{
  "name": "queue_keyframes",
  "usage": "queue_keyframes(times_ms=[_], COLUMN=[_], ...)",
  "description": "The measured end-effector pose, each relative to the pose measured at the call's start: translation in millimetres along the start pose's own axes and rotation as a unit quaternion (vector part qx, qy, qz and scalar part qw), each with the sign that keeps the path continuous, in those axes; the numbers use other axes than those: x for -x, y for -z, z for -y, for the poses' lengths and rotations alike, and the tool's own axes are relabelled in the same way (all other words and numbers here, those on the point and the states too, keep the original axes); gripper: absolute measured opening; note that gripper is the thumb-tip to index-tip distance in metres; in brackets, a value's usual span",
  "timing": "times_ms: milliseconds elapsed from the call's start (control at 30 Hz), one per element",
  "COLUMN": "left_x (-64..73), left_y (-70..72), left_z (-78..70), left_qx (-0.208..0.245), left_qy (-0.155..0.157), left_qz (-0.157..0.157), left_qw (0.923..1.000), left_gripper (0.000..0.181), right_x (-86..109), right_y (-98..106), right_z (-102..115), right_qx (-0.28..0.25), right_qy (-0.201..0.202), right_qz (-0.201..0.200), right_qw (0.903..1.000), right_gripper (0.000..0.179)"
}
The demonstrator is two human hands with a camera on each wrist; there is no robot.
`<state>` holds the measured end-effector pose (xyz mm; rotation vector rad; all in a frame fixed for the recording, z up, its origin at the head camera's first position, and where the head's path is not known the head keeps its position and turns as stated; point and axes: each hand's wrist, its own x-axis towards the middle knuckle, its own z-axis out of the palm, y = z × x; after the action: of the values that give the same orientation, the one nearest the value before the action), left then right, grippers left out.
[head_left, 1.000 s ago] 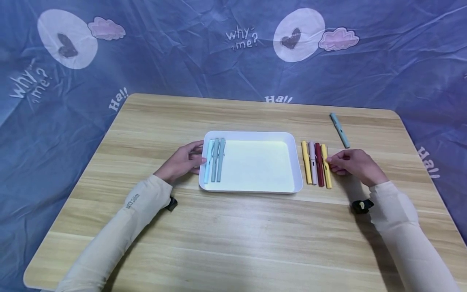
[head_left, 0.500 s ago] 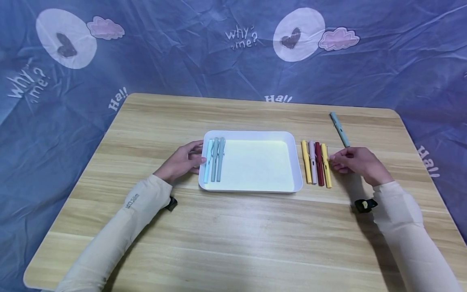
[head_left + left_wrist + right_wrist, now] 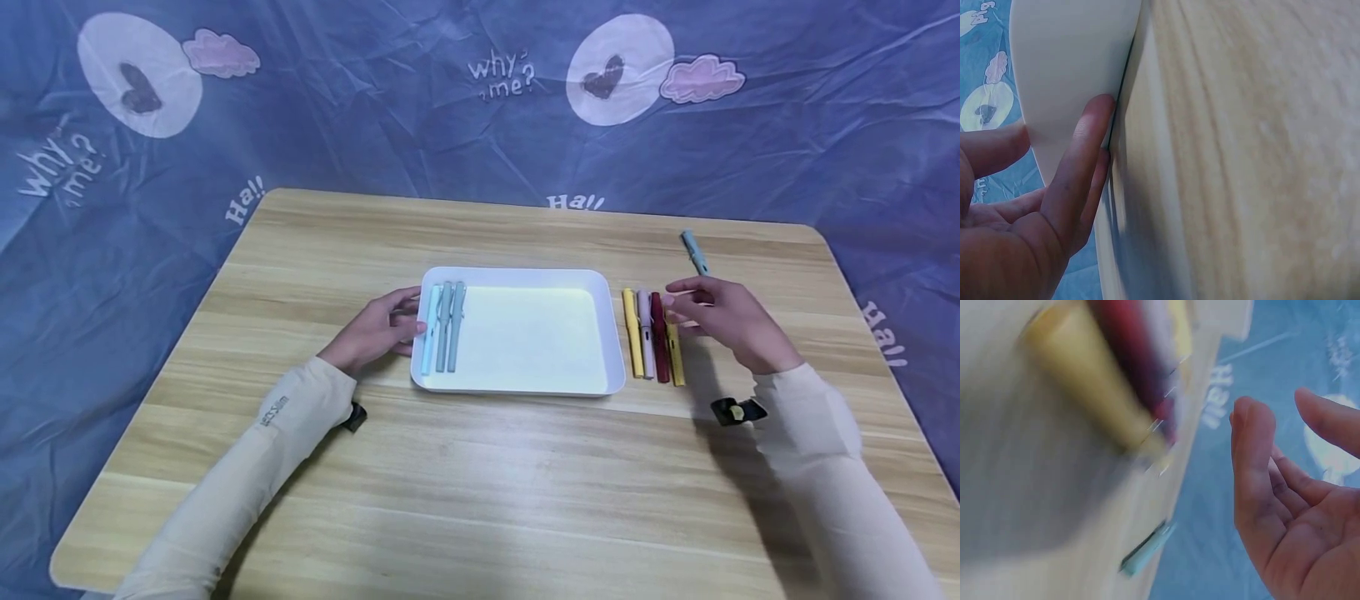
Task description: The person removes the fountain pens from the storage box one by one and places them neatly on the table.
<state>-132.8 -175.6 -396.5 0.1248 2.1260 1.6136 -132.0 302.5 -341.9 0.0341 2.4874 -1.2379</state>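
My left hand (image 3: 373,332) holds the left end of a white tray (image 3: 517,392). The left wrist view shows the thumb at the rim and fingers (image 3: 1079,156) along the outer wall. Inside the tray, at the left, lie a light blue pen (image 3: 429,337) and two grey-blue pens (image 3: 444,333). My right hand (image 3: 735,321) is raised over the right-hand row, its fingers loosely bent and nothing between them. That row has a yellow pen (image 3: 633,337), a lilac pen (image 3: 646,342), a dark red pen (image 3: 660,346) and another yellow pen (image 3: 677,362), partly hidden by the hand.
Behind the right hand a teal pen (image 3: 694,250) lies at an angle, its near end covered. The wooden table (image 3: 480,492) meets a blue printed cloth (image 3: 390,108) at the back.
My right hand has left the rightmost yellow pen, rising and moving away from me, so it now covers parts of that pen and the teal one. The left hand and tray have stayed put.
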Motion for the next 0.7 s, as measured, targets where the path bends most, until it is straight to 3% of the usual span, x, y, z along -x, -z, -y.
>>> queue_keyframes(times_ms=[333, 700], left_x=[0.0, -0.4], left_y=[-0.1, 0.1], left_z=[-1.6, -0.7], left_qx=[0.002, 0.001], left_qy=[0.002, 0.002], left_qz=[0.0, 0.003], left_qw=[1.0, 1.0], left_gripper=[0.069, 0.069], right_x=[-9.8, -31.8], right_y=[-23, -62], right_z=[52, 99], right_qx=[-0.03, -0.041], right_qy=[0.04, 0.067], right_qz=[0.023, 0.104], right_qw=[0.9985, 0.9915], right_gripper=[0.056, 0.055])
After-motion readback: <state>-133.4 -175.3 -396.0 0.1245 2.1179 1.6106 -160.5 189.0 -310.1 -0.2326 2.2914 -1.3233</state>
